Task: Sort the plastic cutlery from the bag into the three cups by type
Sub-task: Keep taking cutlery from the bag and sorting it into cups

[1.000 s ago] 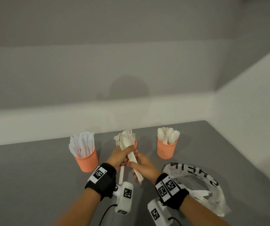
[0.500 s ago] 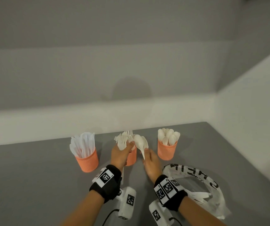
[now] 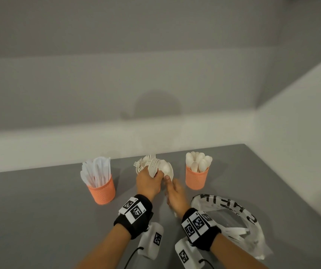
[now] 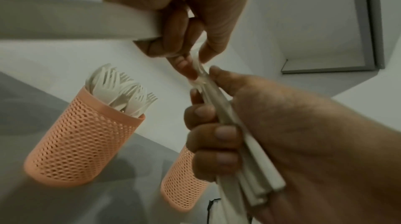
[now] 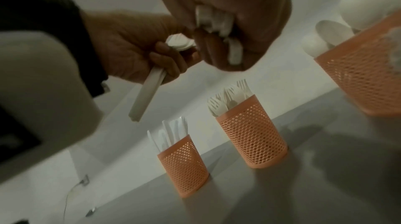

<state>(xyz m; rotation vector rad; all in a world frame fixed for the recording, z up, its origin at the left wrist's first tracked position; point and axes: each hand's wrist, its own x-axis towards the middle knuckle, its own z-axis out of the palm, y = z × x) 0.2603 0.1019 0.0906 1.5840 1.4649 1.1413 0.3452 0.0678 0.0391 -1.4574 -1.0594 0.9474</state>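
Change: both hands moved back together in front of the fork cup since half a second ago, when the right one was apart with its spoons.
Held cutlery: bundle of white handles in the left fist, heads up, over the middle cup; forks and spoon bowls showing above the knuckles in the head view.
Left hand: fingers curled tight round the bundle.
Right hand: thumb and fingertips pinching one piece at the bundle's top; more white handles tucked in its palm.
Fork cup: orange mesh, middle, upright on the tabletop.
Knife cup: left, upright, filled with knives.
Spoon cup: right, upright, bowls up.
Bag: printed plastic, lying right of the hands, white cutlery inside.
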